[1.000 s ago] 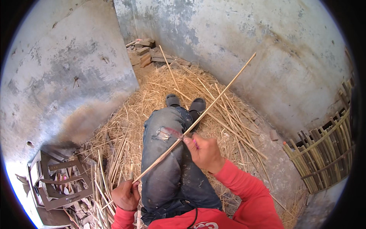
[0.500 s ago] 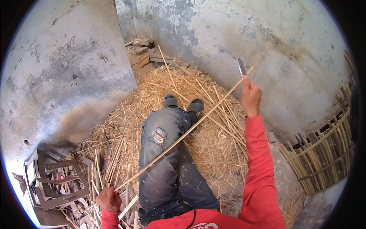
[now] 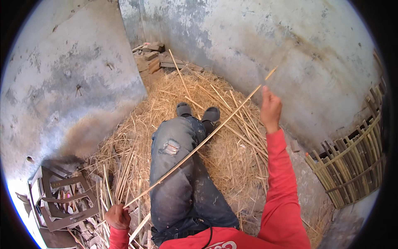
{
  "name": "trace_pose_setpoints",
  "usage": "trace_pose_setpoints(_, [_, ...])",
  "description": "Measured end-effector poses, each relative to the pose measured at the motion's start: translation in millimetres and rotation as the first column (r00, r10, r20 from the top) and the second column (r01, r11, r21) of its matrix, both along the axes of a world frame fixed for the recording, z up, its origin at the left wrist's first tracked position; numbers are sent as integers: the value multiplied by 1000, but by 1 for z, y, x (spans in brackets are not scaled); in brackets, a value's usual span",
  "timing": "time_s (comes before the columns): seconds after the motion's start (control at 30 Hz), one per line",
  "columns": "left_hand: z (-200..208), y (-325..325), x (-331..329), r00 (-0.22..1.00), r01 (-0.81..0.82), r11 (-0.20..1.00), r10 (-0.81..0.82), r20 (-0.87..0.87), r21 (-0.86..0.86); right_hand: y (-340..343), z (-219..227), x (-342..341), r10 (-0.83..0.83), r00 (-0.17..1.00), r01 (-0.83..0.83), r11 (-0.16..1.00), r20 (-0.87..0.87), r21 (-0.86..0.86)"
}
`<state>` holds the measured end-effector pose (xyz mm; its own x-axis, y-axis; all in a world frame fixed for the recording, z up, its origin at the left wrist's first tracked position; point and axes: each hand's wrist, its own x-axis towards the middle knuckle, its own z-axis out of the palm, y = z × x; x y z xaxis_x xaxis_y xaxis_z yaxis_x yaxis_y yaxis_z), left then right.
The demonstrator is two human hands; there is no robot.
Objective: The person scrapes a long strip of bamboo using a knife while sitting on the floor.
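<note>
A long, thin bamboo strip [image 3: 199,145] slants across my legs, from lower left to upper right. My left hand [image 3: 117,216] is closed around its lower end, beside my thigh. Near the upper end, my right hand [image 3: 271,108] is raised and closed on the knife, whose blade is too smeared by motion to make out clearly. A short tip piece [image 3: 271,73] of the strip appears beyond a gap, just above my right fingers, in line with the strip. My legs in worn jeans [image 3: 178,170] stretch out under the strip.
Straw-like shavings [image 3: 224,166] and loose strips [image 3: 244,120] cover the floor. A slatted bamboo basket [image 3: 352,166] stands at the right by the wall [image 3: 265,37]. Lower left lies a brown broken frame [image 3: 68,199] among scraps; bricks [image 3: 153,52] sit in the far corner.
My right hand has dropped slightly, and the knife blade, clear before, is now blurred. A gap has opened between the strip and its tip piece. My left hand stays on the lower end.
</note>
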<state>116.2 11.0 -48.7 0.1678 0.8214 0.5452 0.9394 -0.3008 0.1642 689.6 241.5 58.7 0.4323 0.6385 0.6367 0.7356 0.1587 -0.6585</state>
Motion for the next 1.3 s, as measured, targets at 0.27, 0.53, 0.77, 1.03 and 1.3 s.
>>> trace_pose_setpoints(0.27, [0,-7,1,1000,-4,1000,4,-3,-23,-19,-5,-43,218,971,-216,976,98,-26])
trace_pose_setpoints(0.53, [18,-4,29,998,-55,997,57,40,-51,-67,-40,-132,536,829,-530,844,161,-80])
trace_pose_setpoints(0.77, [35,14,70,993,-19,998,27,115,-65,-19,-9,-82,191,975,-200,976,110,79])
trace_pose_setpoints(1.03, [45,22,93,984,-18,994,37,172,-109,-49,-27,-126,467,871,-455,884,151,-111])
trace_pose_setpoints(1.3, [53,30,117,967,-55,991,83,239,-119,-95,-41,-194,565,783,-574,817,260,-46])
